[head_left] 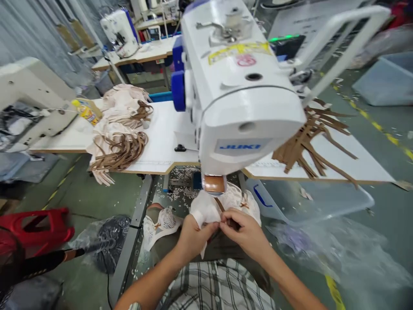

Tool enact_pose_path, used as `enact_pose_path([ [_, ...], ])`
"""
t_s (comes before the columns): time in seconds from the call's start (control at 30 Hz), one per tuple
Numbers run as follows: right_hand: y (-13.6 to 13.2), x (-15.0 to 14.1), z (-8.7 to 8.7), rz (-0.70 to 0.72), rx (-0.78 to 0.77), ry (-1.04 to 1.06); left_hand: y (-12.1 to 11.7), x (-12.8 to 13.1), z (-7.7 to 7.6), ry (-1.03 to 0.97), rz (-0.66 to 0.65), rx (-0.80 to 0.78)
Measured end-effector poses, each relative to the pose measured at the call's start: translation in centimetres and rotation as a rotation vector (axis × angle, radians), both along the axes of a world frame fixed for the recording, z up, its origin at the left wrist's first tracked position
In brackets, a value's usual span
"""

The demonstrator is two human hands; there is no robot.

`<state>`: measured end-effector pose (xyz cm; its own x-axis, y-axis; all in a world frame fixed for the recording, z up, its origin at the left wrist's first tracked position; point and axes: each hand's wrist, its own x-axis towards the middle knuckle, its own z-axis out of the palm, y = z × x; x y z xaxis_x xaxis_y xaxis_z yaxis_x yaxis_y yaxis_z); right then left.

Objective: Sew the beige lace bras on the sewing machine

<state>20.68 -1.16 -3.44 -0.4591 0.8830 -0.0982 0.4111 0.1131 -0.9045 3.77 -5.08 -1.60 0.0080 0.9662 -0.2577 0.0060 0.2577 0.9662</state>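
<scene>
Head view: I'm holding a white bra below the sewing machine.
My left hand is gripping its fabric, thumb and fingers closed; my right hand is pinching the brown strip at its edge.

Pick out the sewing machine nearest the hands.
The sewing machine marked JUKI, just beyond the left hand and right hand; the left-edge machine and rear machine stand farther off.
</scene>
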Motion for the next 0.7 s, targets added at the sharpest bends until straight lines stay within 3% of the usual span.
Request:
enact_pose_path([
  [0.13,0.5,0.4,0.5,0.125,-0.042,0.012,0.2,-0.2,0.7,-0.028,-0.059,0.146],
  [0.27,0.3,0.3,0.3,0.187,-0.061,0.011,0.3,-0.4,0.3,-0.120,-0.066,0.087],
  [0.4,-0.4,-0.2,-0.5,0.124,-0.076,-0.015,0.3,-0.8,-0.3,-0.149,-0.090,-0.032],
  [0.53,-0.7,-0.1,-1.1,0.074,-0.066,-0.035,0.5,-0.5,0.1,-0.121,-0.080,-0.045],
  [0.7,0.5,1.1,-0.5,0.008,-0.282,0.071,1.0,-0.9,0.7,0.010,-0.051,0.012],
])
